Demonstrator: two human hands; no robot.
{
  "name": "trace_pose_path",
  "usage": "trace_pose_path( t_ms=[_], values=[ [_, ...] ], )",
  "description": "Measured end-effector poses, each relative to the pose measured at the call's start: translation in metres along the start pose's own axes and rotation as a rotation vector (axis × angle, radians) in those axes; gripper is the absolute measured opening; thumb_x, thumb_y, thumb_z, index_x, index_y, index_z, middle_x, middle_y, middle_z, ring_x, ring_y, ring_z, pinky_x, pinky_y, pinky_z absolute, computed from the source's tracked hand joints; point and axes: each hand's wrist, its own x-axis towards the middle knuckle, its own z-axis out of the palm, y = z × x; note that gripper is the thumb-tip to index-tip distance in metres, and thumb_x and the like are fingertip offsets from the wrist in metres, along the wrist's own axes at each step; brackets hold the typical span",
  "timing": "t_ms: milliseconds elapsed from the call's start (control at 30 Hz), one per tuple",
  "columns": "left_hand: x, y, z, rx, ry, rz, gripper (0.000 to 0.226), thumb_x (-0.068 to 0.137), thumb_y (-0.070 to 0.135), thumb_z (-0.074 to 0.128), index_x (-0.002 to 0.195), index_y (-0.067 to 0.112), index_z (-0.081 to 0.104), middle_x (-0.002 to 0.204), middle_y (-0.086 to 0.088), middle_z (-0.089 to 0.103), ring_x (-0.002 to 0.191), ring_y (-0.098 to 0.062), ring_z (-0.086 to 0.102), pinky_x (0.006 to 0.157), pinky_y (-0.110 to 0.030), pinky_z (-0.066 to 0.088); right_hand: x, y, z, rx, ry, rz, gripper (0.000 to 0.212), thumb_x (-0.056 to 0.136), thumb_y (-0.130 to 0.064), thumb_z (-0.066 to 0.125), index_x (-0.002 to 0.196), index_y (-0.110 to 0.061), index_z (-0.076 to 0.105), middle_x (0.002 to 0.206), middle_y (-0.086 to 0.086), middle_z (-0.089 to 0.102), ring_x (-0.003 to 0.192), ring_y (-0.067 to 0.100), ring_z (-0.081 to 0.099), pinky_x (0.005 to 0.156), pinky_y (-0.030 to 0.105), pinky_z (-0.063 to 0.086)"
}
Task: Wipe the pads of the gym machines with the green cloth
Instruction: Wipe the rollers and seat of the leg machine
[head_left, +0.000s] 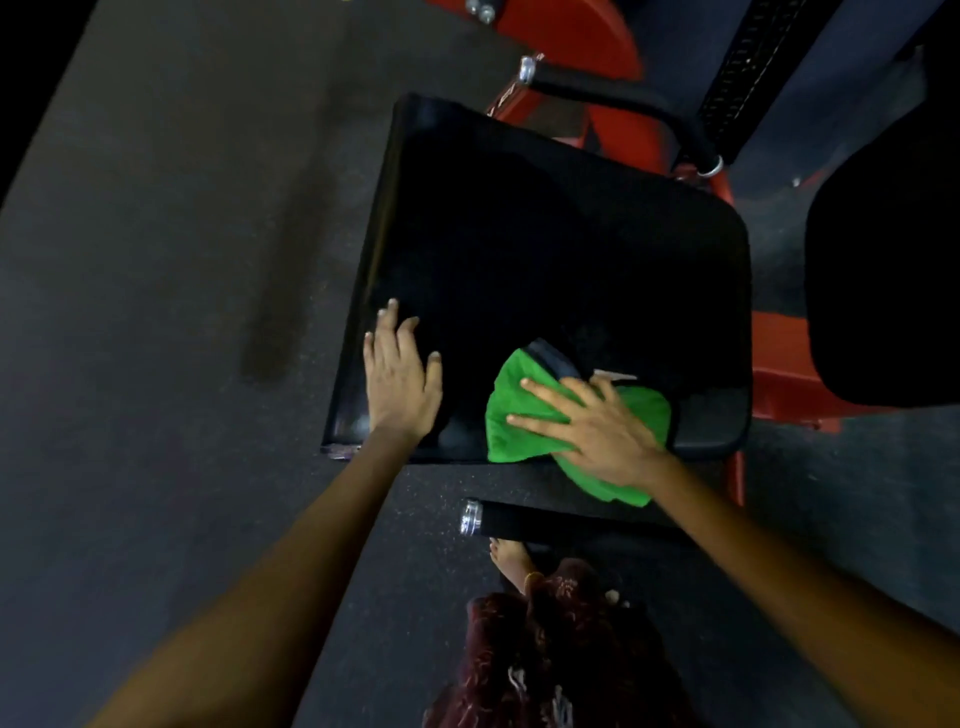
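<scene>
You're pressing the green cloth flat-fingered with your right hand on the seat pad's near edge; left hand is resting open. The cloth is overhanging; it could slide off.

The black pad looks like smooth, faintly glossy vinyl, the green cloth soft and matt, the frame painted red metal, the floor speckled matt rubber.

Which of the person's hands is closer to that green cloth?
Right. The right hand lies flat on the green cloth, pressing it onto the black pad; the left hand rests on the pad beside it, apart.
</scene>
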Motion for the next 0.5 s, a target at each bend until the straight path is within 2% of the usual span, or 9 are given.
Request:
trace_pose_path(
  t_ms=[33,100,133,167,267,333,400,467,500],
  values=[
    [0.001,0.009,0.005,-0.023,-0.010,0.046,0.046,0.093,0.020,0.048,0.134,0.000,0.042,0.155,-0.015,0.021,0.144,-0.029,0.017,0.117,-0.042,0.007,-0.007,0.012,-0.001,0.038,-0.025,0.118,0.079,0.083,-0.041,0.066,0.145,-0.046,0.017,0.156,-0.001,0.024,0.129,0.036,0.042,0.097,0.059,0.037],
    [0.001,0.031,0.020,-0.069,-0.032,0.084,0.045,0.096,0.027,0.041,0.134,0.002,0.043,0.155,-0.013,0.022,0.144,-0.027,0.018,0.118,-0.043,0.005,-0.012,0.016,-0.006,0.178,-0.061,0.513,0.065,0.092,-0.044,0.052,0.144,-0.048,0.014,0.158,-0.001,0.016,0.134,0.036,0.030,0.102,0.058,0.030],
    [-0.001,0.040,0.027,-0.066,-0.040,0.081,0.044,0.098,0.029,0.039,0.134,0.004,0.043,0.155,-0.011,0.022,0.145,-0.025,0.017,0.117,-0.042,0.003,-0.007,0.008,-0.008,0.203,-0.050,0.620,0.061,0.094,-0.047,0.048,0.145,-0.047,0.015,0.159,0.000,0.014,0.135,0.036,0.027,0.103,0.058,0.029],
    [-0.004,0.047,0.035,-0.043,-0.044,0.073,0.044,0.099,0.031,0.036,0.134,0.006,0.044,0.155,-0.010,0.022,0.145,-0.024,0.016,0.117,-0.041,0.000,-0.005,-0.002,-0.010,0.201,-0.047,0.618,0.061,0.093,-0.047,0.049,0.146,-0.046,0.017,0.159,0.000,0.014,0.134,0.036,0.026,0.102,0.057,0.029],
    [-0.010,0.051,0.043,0.014,-0.025,0.077,0.055,0.097,0.042,0.022,0.133,0.008,0.046,0.155,-0.008,0.025,0.146,-0.023,0.013,0.118,-0.038,-0.001,-0.020,-0.015,-0.005,0.143,0.012,0.227,0.079,0.079,-0.037,0.070,0.145,-0.043,0.028,0.156,0.003,0.026,0.125,0.038,0.043,0.094,0.058,0.039],
    [-0.010,0.051,0.045,0.043,-0.001,0.096,0.063,0.094,0.048,0.018,0.132,0.007,0.047,0.154,-0.009,0.027,0.145,-0.024,0.015,0.118,-0.039,0.000,-0.043,0.007,0.003,0.044,-0.008,0.095,0.087,0.074,-0.037,0.075,0.145,-0.043,0.025,0.154,0.002,0.030,0.123,0.037,0.048,0.092,0.058,0.042],
    [-0.009,0.052,0.046,0.150,-0.016,0.126,0.068,0.094,0.052,0.015,0.136,0.008,0.044,0.154,-0.010,0.026,0.146,-0.025,0.013,0.118,-0.042,0.001,-0.051,0.027,0.007,0.090,-0.051,0.291,0.077,0.084,-0.040,0.063,0.145,-0.047,0.016,0.157,-0.002,0.022,0.130,0.037,0.039,0.098,0.059,0.036],
    [-0.008,0.056,0.050,0.254,-0.051,0.125,0.071,0.094,0.054,0.011,0.141,0.010,0.039,0.156,-0.010,0.022,0.146,-0.025,0.010,0.118,-0.044,-0.001,-0.037,0.022,0.007,0.188,-0.038,0.609,0.063,0.091,-0.045,0.051,0.145,-0.048,0.019,0.157,-0.002,0.021,0.132,0.037,0.033,0.100,0.059,0.032],
    [-0.008,0.055,0.051,0.291,-0.062,0.112,0.071,0.094,0.054,0.008,0.143,0.011,0.036,0.157,-0.009,0.020,0.146,-0.025,0.009,0.117,-0.045,-0.002,-0.025,0.011,0.005,0.198,-0.015,0.681,0.061,0.090,-0.046,0.053,0.145,-0.046,0.024,0.156,0.000,0.024,0.129,0.037,0.035,0.098,0.060,0.033]
  ],
)
